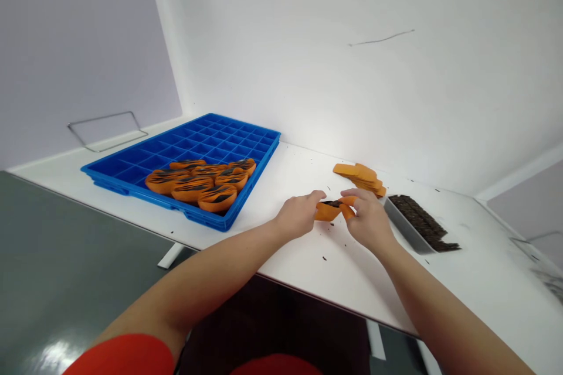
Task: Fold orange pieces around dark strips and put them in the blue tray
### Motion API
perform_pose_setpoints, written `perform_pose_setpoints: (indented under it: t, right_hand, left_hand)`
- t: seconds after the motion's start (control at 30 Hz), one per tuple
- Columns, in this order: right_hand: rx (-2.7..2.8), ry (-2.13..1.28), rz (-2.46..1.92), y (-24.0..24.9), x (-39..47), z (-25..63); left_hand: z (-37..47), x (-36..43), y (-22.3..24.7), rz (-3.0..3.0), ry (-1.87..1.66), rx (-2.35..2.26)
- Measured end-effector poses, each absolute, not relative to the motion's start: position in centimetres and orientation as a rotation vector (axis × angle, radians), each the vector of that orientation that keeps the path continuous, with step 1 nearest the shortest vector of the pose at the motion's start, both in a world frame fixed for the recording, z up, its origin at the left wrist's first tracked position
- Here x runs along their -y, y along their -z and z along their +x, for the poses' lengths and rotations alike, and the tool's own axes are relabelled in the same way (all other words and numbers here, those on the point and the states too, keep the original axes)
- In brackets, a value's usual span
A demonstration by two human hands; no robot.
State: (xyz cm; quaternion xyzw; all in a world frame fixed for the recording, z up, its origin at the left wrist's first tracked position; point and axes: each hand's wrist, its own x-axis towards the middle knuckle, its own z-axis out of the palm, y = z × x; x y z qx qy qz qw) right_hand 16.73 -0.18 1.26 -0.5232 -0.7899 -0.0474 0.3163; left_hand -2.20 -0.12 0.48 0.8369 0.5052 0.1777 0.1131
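Observation:
Between my two hands, an orange paper band [325, 212] with dark strips inside is held just over the white table. My left hand [299, 214] pinches its left end. At the right end, the fingers of my right hand [366, 217] close on the orange paper. A fanned stack of orange strips [361, 176] lies behind my right hand. To its right, a metal tray [409, 228] is filled with dark brown strips [420, 220], some reaching past its near end.
A blue compartment tray [229, 220] stands on the left of the white table [281, 258], with several orange-wrapped dark bundles [189, 187] at its near right corner. Dark crumbs are scattered on the table. White walls rise behind; a wire handle [108, 129] is at far left.

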Motion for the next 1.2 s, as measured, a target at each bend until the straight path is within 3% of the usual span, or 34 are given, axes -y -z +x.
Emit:
perform_pose_setpoints:
  t: [0.2, 0.7, 0.93, 1.2]
  right_hand:
    - [2.304, 0.339, -1.277, -1.9, 0.4, 16.6]
    - [2.273, 0.181, -1.272, -0.8, 0.3, 17.0]
    - [2.282, 0.208, -1.068, -0.5, 0.4, 16.4]
    - [2.194, 0.175, -0.835, 0.8, 0.4, 16.1]
  left_hand:
    - [-2.3, -0.2, 0.1, 2.475, -0.574, -1.439]
    - [-2.4, -0.1, -0.1, 2.435, -0.594, -1.436]
    - [-2.2, 0.6, -0.2, 2.478, -0.872, -1.304]
    - [-2.6, 0.9, -0.8, 2.563, -0.568, -1.254]
